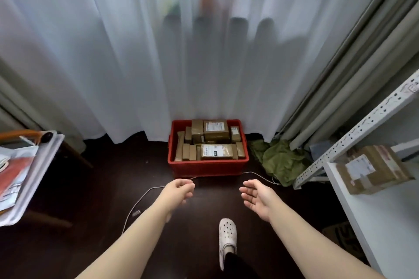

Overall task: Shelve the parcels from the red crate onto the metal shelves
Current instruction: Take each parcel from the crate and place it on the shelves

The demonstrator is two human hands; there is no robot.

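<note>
A red crate stands on the dark floor against the white curtain, filled with several brown cardboard parcels, two showing white labels. Both my arms stretch toward it. My left hand hovers just short of the crate's near wall with fingers loosely curled, holding nothing. My right hand is open, palm turned inward, fingers relaxed and empty. The white metal shelves stand at the right, with one taped parcel lying on the shelf board.
A grey cable snakes across the floor in front of the crate. A green cloth lies crumpled right of the crate. A chair with a tray of papers is at the left. My foot in a white clog is below.
</note>
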